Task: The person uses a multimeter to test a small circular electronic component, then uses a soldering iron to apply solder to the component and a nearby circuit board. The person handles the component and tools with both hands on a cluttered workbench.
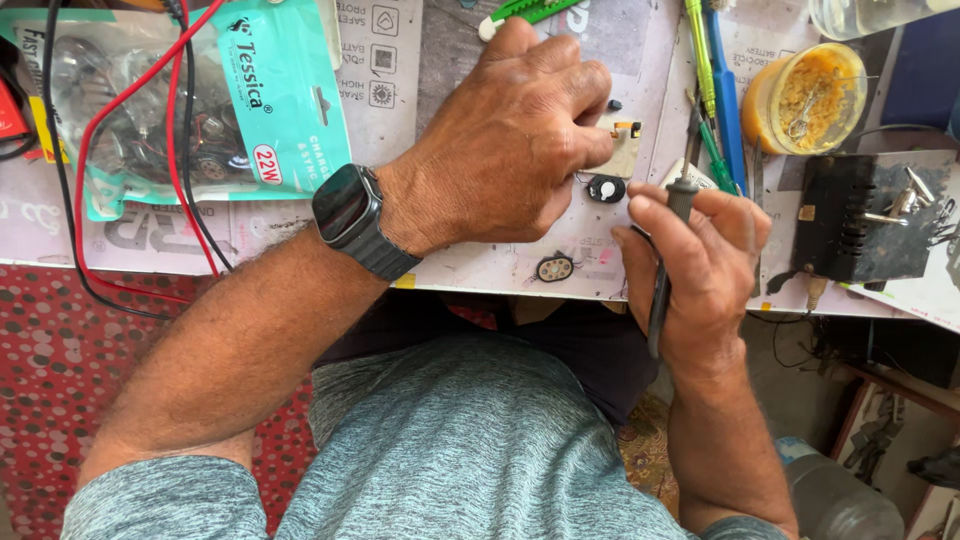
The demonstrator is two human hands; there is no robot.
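Left hand (505, 140): clenched over a small beige circuit board (625, 150) on the white worktable (470, 270), pinning it flat. Right hand (700, 260): grasping a slim black soldering iron (668, 255), tip near the board. Small black oval speaker (606, 188) just beside. Risk: hot tip grazing the left fingers or slipping off the joint if the board shifts.

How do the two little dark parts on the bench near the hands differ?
The round black part with a white centre lies beside the left hand; the oval black part with two pale spots lies apart, near the pale bench's edge. One is round, one oval. Both are small, dark and untouched.
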